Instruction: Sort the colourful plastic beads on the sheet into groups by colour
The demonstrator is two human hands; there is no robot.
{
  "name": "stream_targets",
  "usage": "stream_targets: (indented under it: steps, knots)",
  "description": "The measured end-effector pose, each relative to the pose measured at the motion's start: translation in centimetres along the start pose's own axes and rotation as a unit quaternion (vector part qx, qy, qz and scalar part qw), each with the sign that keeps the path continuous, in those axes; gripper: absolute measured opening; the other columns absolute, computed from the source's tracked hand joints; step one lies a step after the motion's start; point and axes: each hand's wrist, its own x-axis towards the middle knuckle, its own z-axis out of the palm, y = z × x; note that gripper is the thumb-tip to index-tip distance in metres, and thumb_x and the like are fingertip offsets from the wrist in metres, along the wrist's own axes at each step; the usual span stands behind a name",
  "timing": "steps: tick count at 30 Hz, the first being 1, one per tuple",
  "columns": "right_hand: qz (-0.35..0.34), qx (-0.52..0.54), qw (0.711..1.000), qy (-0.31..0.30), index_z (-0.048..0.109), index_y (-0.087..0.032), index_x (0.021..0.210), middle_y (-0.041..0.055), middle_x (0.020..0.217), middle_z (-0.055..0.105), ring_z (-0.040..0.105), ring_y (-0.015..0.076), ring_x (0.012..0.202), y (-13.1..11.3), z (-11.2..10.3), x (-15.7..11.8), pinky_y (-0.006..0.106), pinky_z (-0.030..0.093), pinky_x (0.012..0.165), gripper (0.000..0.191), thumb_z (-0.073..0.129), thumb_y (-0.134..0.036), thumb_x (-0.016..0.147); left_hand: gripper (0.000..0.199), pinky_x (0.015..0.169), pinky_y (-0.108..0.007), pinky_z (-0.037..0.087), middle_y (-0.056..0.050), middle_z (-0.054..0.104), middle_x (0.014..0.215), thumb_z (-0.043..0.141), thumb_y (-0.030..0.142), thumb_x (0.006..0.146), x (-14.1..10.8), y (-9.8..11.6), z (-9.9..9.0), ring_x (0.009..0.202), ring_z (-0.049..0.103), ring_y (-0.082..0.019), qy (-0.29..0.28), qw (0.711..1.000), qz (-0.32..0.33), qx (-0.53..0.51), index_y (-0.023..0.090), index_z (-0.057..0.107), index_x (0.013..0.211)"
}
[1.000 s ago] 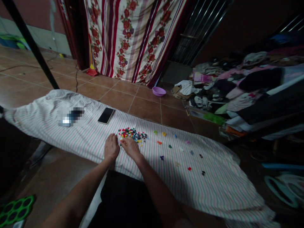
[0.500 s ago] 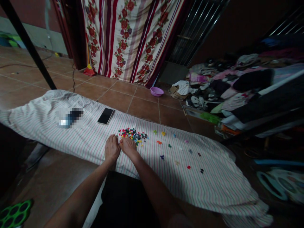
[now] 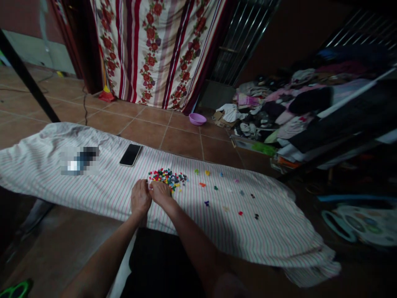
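A heap of small pieces [image 3: 169, 176] in many colours lies on a striped cloth [image 3: 186, 223]. At its near left edge my left hand [image 3: 141, 197] and my right hand [image 3: 161, 193] are close together, fingertips almost meeting. Both have their fingers curled closed, and what they hold is hidden or too small to name. The right hand covers part of the heap's near side. Off to the right, small groups of pieces sit apart by colour, among them orange pieces [image 3: 202, 184], dark blue pieces [image 3: 206, 203], red pieces [image 3: 240, 213] and black pieces [image 3: 256, 216].
A phone [image 3: 130, 155] lies left of the heap, with a pixelated patch [image 3: 80, 160] farther left. Beyond the cloth are a purple basin [image 3: 197, 119], a floral curtain [image 3: 151, 54] and a pile of clothes [image 3: 279, 103]. A dark pole [image 3: 27, 76] slants at the left.
The whole view has shifted, so the cloth and things on it appear farther left. My hands stay together at the heap's edge, still closed, with little visible movement.
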Motion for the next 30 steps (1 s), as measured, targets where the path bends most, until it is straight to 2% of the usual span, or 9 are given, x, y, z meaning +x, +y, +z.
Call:
stream_targets:
  steps: [8, 13, 18, 24, 30]
  knots:
    - [-0.020, 0.078, 0.996, 0.050, 0.064, -0.022, 0.098, 0.0052, 0.107, 0.066, 0.061, 0.0182, 0.097, 1.0, 0.4, -0.8, 0.029, 0.045, 0.083, 0.016, 0.051, -0.025, 0.090, 0.027, 0.090, -0.043, 0.045, -0.015, 0.060, 0.100, 0.036, 0.024, 0.088, 0.0, 0.0, -0.4, 0.100, 0.056, -0.027, -0.009, 1.000, 0.027, -0.003, 0.013, 0.051, 0.108]
    - [-0.065, 0.120, 0.985, 0.101, 0.061, -0.019, 0.090, 0.0049, 0.098, 0.065, 0.059, 0.0156, 0.094, 1.4, 0.9, -0.6, 0.025, 0.044, 0.084, 0.008, 0.055, -0.016, 0.085, 0.025, 0.087, -0.039, 0.045, -0.013, 0.060, 0.097, 0.035, 0.024, 0.089, 0.1, 0.2, -0.7, 0.096, 0.056, -0.025, -0.007, 0.999, 0.043, 0.027, 0.015, 0.050, 0.107]
    - [-0.034, 0.196, 0.972, 0.122, 0.058, -0.019, 0.089, 0.0007, 0.086, 0.067, 0.060, 0.0135, 0.079, 2.9, 0.6, -1.1, 0.023, 0.045, 0.075, 0.008, 0.061, -0.017, 0.082, 0.023, 0.083, -0.038, 0.044, -0.009, 0.059, 0.089, 0.033, 0.022, 0.091, 0.3, 0.4, -0.8, 0.088, 0.057, -0.024, 0.000, 0.998, 0.039, 0.048, 0.016, 0.052, 0.103]
    - [-0.005, 0.289, 0.942, 0.170, 0.060, -0.021, 0.088, -0.0018, 0.081, 0.067, 0.063, 0.0110, 0.073, 8.4, 0.4, -2.2, 0.019, 0.046, 0.066, 0.005, 0.060, -0.021, 0.083, 0.025, 0.080, -0.038, 0.045, -0.011, 0.060, 0.085, 0.033, 0.022, 0.090, 0.6, 0.3, -0.8, 0.085, 0.056, -0.024, -0.007, 0.997, 0.051, 0.063, 0.013, 0.054, 0.100]
    - [0.060, 0.302, 0.919, 0.246, 0.061, -0.022, 0.086, -0.0017, 0.078, 0.067, 0.065, 0.0126, 0.074, 15.4, 0.2, -3.4, 0.022, 0.049, 0.069, 0.006, 0.058, -0.023, 0.081, 0.026, 0.079, -0.039, 0.045, -0.011, 0.060, 0.086, 0.033, 0.024, 0.091, 0.4, 0.3, -0.8, 0.087, 0.056, -0.024, -0.008, 0.997, 0.047, 0.065, 0.014, 0.055, 0.100]
